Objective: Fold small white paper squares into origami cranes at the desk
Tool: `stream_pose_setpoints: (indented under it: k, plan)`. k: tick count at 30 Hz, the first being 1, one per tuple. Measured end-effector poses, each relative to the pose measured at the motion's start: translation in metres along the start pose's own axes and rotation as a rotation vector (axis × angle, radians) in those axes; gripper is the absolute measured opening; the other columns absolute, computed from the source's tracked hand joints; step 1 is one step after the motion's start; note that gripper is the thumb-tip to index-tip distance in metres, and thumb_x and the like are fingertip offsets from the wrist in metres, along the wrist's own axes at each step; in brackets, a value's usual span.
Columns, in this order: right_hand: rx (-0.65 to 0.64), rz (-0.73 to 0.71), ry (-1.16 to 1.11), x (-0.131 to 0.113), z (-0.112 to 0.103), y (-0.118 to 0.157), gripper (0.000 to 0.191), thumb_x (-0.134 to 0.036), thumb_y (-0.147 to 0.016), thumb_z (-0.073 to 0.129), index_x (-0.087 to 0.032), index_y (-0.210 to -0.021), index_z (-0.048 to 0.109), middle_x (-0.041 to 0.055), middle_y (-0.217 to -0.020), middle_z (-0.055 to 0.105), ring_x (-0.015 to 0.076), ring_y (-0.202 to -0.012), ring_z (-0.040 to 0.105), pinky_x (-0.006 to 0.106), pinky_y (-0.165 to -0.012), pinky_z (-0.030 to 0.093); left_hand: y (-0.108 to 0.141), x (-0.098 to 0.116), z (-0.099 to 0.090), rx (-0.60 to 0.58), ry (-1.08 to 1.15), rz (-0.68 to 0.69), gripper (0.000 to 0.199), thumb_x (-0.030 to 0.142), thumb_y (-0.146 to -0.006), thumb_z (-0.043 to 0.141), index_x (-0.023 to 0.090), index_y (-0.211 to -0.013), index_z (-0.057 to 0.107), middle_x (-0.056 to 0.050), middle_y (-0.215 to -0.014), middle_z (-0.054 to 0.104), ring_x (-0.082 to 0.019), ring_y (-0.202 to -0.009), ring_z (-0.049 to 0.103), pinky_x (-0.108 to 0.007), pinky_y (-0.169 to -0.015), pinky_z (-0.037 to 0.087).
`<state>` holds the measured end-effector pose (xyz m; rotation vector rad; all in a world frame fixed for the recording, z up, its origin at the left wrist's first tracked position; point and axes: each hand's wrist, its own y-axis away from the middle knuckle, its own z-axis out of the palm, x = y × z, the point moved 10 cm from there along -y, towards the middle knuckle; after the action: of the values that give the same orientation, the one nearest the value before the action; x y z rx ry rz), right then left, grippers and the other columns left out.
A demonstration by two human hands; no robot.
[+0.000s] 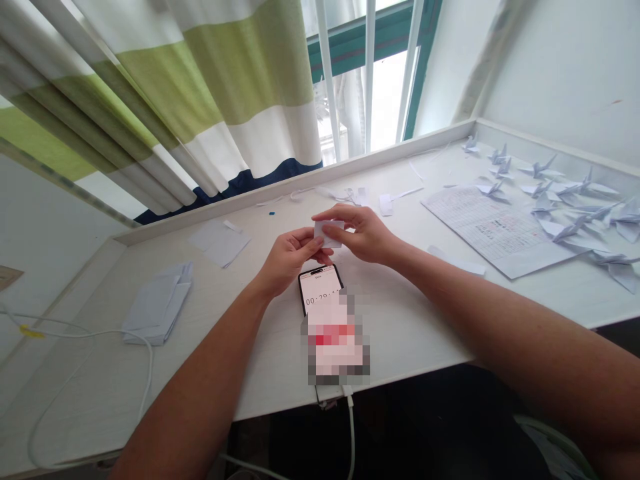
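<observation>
A small folded piece of white paper [327, 233] is held between both hands above the middle of the desk. My left hand [295, 255] pinches its lower left edge with thumb and fingers. From the right, my right hand [361, 232] grips the same paper, its thumb lying across the front face. Just below the hands lies a phone [320, 287] showing a running timer, its lower part blurred out. Fingers behind the paper are partly hidden.
Several folded paper cranes [543, 170] crowd the right side, some on a written grid sheet [480, 227]. At left are a stack of folded paper [159, 307], a flat white sheet [220, 241] and a white cable [145, 340]. Paper scraps [386, 204] lie toward the back ledge.
</observation>
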<state>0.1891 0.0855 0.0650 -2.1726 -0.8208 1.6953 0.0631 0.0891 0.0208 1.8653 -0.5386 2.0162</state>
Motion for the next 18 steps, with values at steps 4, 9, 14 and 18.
stream_pose_setpoints:
  k: [4,9,14,18]
  plan:
    - [0.027,0.062,-0.12,0.009,-0.003,-0.002,0.011,-0.025,-0.092,0.068,-0.019,-0.097,0.075,0.0047,-0.097,0.076,0.0187,-0.09,0.068,0.037,-0.082,0.054,-0.001,-0.003,-0.002,-0.008,0.006,0.007,0.038,0.045,-0.084,0.088,0.017,-0.108,0.079,-0.007,-0.09,0.082,-0.02,-0.08,0.079,-0.036,-0.084,0.063]
    - [0.037,0.1,-0.19,0.017,-0.003,-0.002,0.006,-0.022,-0.088,0.068,-0.019,-0.084,0.069,0.0013,-0.084,0.07,0.0161,-0.08,0.065,0.035,-0.077,0.054,-0.001,-0.005,-0.001,-0.003,0.004,-0.019,0.043,0.049,-0.082,0.089,0.016,-0.107,0.08,-0.007,-0.09,0.083,-0.021,-0.079,0.079,-0.037,-0.084,0.063]
    - [0.032,0.087,-0.227,0.015,-0.002,-0.003,0.005,-0.023,-0.088,0.068,-0.02,-0.085,0.067,0.0009,-0.084,0.069,0.0155,-0.078,0.064,0.034,-0.074,0.053,0.0,-0.005,-0.002,0.03,0.049,-0.036,0.048,0.059,-0.084,0.084,0.015,-0.1,0.08,-0.009,-0.088,0.082,-0.021,-0.077,0.078,-0.037,-0.083,0.062]
    - [0.029,0.068,-0.229,0.011,-0.001,-0.003,0.007,-0.023,-0.088,0.069,-0.021,-0.083,0.066,0.0028,-0.091,0.071,0.0179,-0.088,0.066,0.038,-0.085,0.055,0.001,-0.007,-0.002,0.047,0.041,-0.061,0.045,0.054,-0.082,0.088,0.015,-0.102,0.081,-0.009,-0.088,0.082,-0.02,-0.077,0.078,-0.036,-0.084,0.061]
